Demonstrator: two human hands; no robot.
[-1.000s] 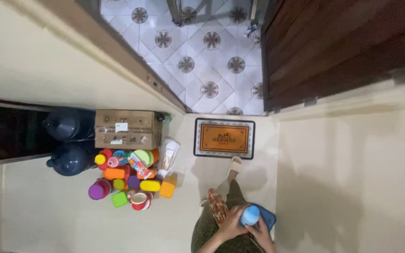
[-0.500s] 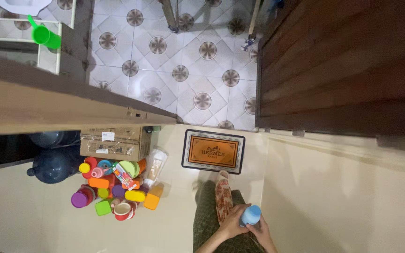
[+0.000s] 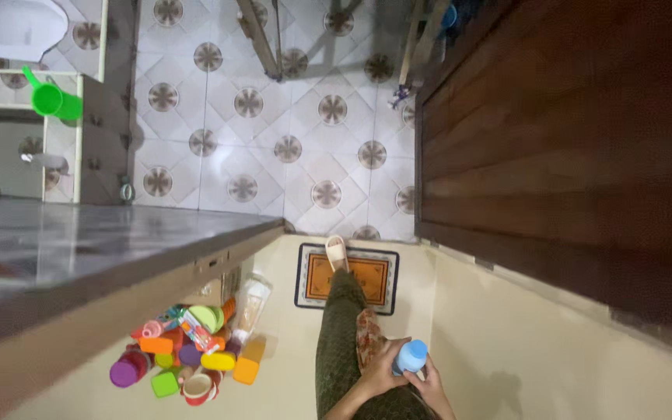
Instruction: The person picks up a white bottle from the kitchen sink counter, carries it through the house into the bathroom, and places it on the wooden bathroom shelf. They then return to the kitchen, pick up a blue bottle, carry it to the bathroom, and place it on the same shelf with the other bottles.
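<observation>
Both my hands are on the small blue bottle [image 3: 411,356], low in my view, just above my lap; my left hand [image 3: 379,365] wraps round its side, fingers curled on it, and my right hand [image 3: 428,383] closes on the lower end from the other side; so the bottle is gripped between the two, held in the air over my patterned trouser leg [image 3: 341,342], not resting on anything.

What's changed is mostly my head; a second ago I saw the doormat square-on and the heap of plastic cups beside a cardboard box; now the view has swung up and the dark worktop edge [image 3: 118,257] cuts across the left, with the tiled floor [image 3: 274,148] and a green dipper [image 3: 54,99] beyond it; my foot in its pale slipper [image 3: 337,250] is out on the doormat [image 3: 348,278] now, so I read that as a step forward; the bottle itself has stayed in the same two-handed hold all through.

The coloured cups and lids [image 3: 184,350] lie heaped on the cream floor to my left, well apart from my hands; the dark wooden door [image 3: 561,148] fills the right side; whether the bottle's cap is on or being turned, I can't tell at this size.
</observation>
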